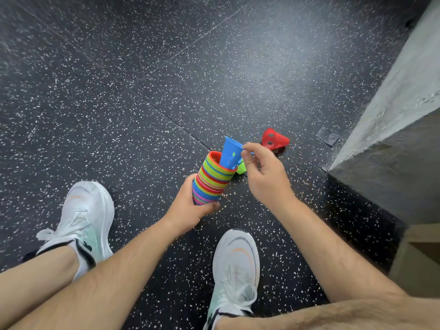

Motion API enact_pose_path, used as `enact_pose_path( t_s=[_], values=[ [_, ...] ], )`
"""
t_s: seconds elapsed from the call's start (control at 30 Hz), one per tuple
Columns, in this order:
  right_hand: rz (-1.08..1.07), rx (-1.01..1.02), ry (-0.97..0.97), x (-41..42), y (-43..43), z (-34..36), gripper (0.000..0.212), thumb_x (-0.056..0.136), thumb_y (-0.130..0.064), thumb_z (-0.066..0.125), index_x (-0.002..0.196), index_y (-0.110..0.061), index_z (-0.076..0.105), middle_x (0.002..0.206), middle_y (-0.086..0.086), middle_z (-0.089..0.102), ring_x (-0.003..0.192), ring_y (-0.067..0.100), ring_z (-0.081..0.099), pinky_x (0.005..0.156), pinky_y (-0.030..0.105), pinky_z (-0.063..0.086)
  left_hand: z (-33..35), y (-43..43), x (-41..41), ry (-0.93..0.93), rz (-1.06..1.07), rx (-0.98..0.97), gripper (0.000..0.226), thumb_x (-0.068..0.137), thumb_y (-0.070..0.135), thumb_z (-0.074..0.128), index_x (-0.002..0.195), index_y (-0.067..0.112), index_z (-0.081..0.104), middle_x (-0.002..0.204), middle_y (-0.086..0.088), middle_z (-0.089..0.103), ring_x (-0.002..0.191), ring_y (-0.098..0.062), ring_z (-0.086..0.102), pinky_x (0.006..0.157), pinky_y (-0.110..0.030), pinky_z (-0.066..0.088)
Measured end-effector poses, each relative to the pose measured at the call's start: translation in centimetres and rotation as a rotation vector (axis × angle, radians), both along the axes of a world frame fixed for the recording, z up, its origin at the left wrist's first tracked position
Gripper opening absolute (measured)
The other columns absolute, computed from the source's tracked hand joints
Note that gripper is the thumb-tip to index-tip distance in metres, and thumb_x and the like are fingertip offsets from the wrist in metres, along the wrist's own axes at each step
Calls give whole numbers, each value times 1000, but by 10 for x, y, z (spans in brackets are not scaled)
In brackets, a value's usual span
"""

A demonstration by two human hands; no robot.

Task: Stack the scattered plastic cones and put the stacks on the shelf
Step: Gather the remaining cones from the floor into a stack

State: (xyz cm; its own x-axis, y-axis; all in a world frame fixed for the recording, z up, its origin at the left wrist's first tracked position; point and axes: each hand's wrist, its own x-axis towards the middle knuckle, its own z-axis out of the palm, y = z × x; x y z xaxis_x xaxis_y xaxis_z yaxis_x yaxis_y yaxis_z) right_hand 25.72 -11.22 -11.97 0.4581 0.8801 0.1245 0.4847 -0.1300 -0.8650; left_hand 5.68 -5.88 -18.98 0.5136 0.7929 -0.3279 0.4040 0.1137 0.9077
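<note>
Holding: the left hand wraps around the lower end of the multicoloured cone stack, tilted with its open mouth facing up and away.
Seating: the right hand pinches the rim of the blue cone between thumb and fingertips, its narrow end already inside the stack's mouth.
Loose cones: the green cone shows just under the right hand's fingers; the red cone lies on its side just beyond that hand.
Risk: the blue cone sits crooked in the mouth, so it may jam or pop out if pushed off-axis; the tilted stack may slide apart if the left grip slackens.
Floor: black rubber with white flecks, seams running across.
Room: a grey wall corner stands to the right of the right hand; no shelf is clearly visible.
</note>
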Motion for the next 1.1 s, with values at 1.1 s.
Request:
enact_pose_path(
  t_s=[1.1],
  values=[
    [284,-184,-414,24,67,-44,18,101,-15,56,109,-12,71,118,4,67,111,27,58,98,44,47,-2,7,-18,30,209,-60,74,79,21,89,134,35,42,120,13,67,104,4,66,96,-21,49]
  ],
)
